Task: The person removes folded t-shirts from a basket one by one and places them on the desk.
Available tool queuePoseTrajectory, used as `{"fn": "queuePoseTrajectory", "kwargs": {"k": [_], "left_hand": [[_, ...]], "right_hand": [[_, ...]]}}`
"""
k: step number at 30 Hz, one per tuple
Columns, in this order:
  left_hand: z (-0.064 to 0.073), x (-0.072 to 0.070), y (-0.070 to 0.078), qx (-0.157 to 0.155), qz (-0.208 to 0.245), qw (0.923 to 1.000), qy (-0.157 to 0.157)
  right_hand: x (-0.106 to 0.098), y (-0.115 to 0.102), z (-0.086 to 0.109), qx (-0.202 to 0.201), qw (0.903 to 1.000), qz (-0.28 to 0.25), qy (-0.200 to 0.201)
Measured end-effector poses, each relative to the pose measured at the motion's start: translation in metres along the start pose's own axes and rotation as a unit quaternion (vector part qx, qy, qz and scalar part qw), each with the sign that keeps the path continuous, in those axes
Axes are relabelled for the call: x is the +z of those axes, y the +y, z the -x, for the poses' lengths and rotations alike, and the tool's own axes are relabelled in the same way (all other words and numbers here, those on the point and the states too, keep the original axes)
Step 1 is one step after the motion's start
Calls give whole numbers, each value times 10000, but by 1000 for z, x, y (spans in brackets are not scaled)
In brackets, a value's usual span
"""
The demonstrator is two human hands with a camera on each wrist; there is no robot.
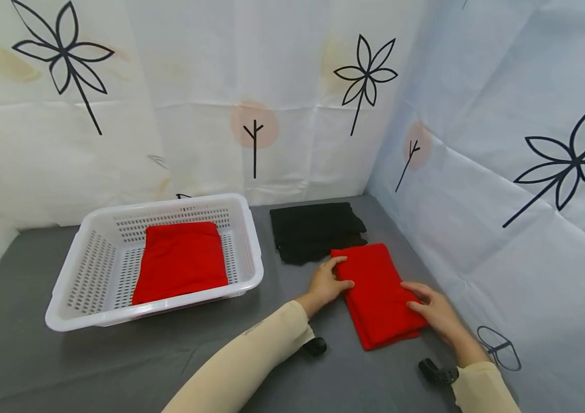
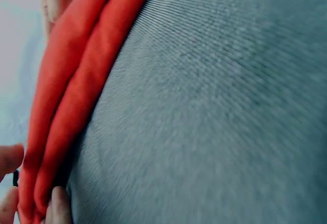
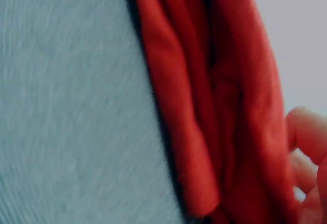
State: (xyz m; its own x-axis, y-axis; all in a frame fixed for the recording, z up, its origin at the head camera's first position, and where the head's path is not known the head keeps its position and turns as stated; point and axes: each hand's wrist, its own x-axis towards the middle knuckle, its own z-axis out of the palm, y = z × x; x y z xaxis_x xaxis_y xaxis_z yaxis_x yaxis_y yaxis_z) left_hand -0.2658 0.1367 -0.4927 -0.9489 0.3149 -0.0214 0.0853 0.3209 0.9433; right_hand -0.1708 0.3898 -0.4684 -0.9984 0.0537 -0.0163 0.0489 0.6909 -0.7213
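Note:
A folded red cloth [image 1: 375, 292] lies on the grey surface between both hands, its stacked layers showing in the two wrist views. My left hand [image 1: 323, 287] holds its left edge near the far corner, thumb and fingers spread along it. In the left wrist view, fingertips [image 2: 60, 206] appear low beside the fold, with others on its opposite side. At the right edge, my right hand [image 1: 437, 312] pinches the cloth with thumb and curled fingers; the right wrist view shows fingers [image 3: 306, 132] against the upper layer. Parts of both grips are hidden.
A white perforated basket [image 1: 256, 261] stands at the left with another folded red cloth [image 1: 181, 261] inside. Folded black cloth [image 1: 315, 226] lies beyond the left hand. Patterned white sheets [image 1: 292, 74] bound the grey table [image 1: 132, 367] at the back and right.

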Motion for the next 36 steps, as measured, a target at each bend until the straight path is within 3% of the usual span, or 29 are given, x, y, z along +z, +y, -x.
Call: {"fn": "queuePoseTrajectory", "kwargs": {"k": [7,10,16,21,25,30,36], "left_hand": [[14,-25,0,-169,986,9950,-29],[23,-41,7,-176,1304,9912,-143],[36,-75,28,-135,2079,9774,-352],[44,-112,46,-175,2625,9645,-229],[47,-147,53,-159,2826,9591,59],[51,-194,56,-115,2716,9609,520],[48,-247,41,246,2616,9579,1155]], "right_hand": [[7,-46,5,-146,9931,122,1156],[15,-70,5,-214,9904,-127,1357],[32,-110,1,-149,9914,-1019,802],[54,-142,-15,-540,9813,-1806,381],[74,-172,-28,-916,9735,-2096,60],[98,-205,-41,-1340,9626,-2328,-349],[123,-244,-50,-1513,9560,-2408,-721]]}}
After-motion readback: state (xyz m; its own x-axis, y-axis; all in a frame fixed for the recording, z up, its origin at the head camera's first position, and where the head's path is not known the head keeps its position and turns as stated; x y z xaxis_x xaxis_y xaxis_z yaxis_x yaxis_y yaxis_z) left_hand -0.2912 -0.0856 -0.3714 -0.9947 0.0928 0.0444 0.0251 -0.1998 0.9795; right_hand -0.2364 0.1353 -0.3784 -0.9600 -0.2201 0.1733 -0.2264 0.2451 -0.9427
